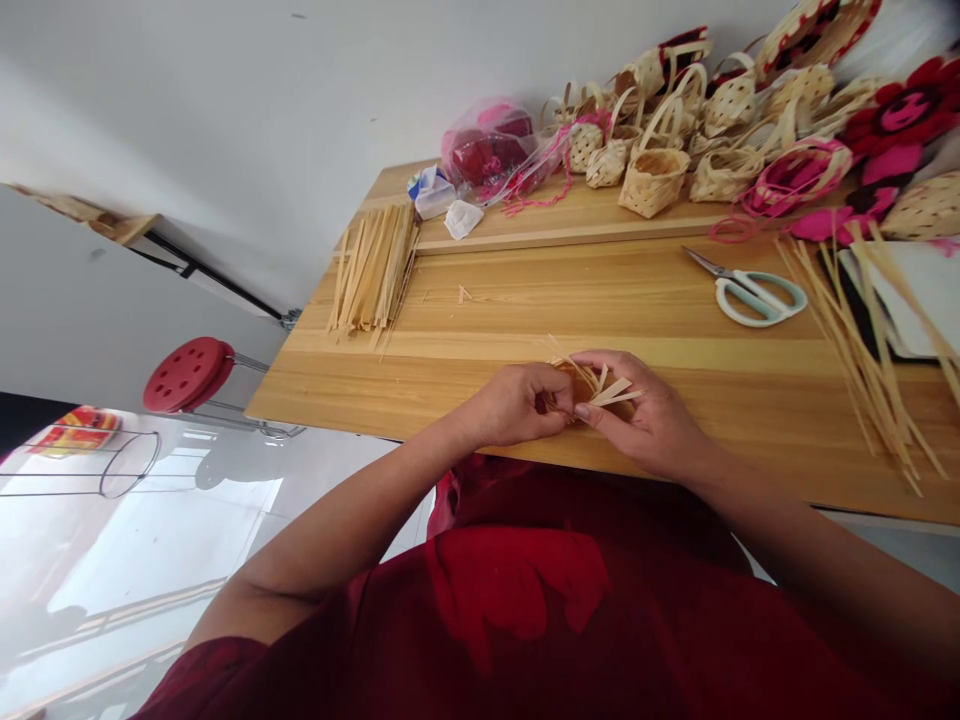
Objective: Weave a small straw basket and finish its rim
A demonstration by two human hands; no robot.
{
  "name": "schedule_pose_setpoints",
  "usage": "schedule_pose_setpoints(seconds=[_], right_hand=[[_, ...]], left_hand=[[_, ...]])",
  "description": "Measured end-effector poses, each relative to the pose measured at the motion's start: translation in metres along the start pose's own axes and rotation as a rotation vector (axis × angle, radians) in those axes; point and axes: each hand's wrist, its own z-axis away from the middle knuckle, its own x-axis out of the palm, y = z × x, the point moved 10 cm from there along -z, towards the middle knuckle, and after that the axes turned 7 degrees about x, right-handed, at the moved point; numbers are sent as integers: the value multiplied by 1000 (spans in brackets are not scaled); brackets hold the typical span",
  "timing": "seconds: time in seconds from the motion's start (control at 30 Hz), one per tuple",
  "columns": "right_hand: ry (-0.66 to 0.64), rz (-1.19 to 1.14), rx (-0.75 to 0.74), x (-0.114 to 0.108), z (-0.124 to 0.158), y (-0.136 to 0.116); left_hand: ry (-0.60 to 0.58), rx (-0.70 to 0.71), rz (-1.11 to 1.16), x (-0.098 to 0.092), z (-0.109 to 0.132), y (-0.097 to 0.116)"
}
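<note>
Small woven basket (579, 384) is held just above front edge of wooden tbl (525, 310), btwn both hands, in front of person's red shirt (517, 600). Basket is partly hidden by fingers; loose strip ends (611, 392) are seen splayed out from it.

L hand (516, 405) is curled round basket's left side, w/ fingers closed on it. R hand (637, 415) is part-closed, thumb & index pinched onto strip ends, remaining fingers loosely bent. Hands are just beside each other.

Bundle of pale cut strips (371, 268) lies at left of tbl top, well apart from hands. A few offcuts (463, 294) are noted nearby. Scissors w/ pale green handles (754, 298) lie to right, blades together & pointing left. Second heap of strips (862, 350) is at right end of tbl.

Raised wooden board (570, 215) along far side carries small finished-looking baskets (652, 180), pink plastic bag (487, 145) w/ red contents & white paper scrap (463, 218). Red-&-pink flower shapes (900, 115) are seen far right. Red stool (186, 374) stands beyond tbl's left end.
</note>
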Motion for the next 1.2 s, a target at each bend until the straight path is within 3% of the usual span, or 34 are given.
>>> schedule_pose_setpoints(seconds=[0.13, 0.53, 1.03, 1.2], right_hand=[[-7, -34, 19, 1, 0, 4], [-47, -177, 131, 5, 3, 28], [-70, -233, 200, 9, 3, 34], [-50, -165, 195, 8, 7, 33]], left_hand=[[-71, 91, -45, 2, 0, 5], [-25, 224, 13, 3, 2, 0], [1, 83, 71, 4, 4, -14], [74, 89, 121, 1, 6, -10]])
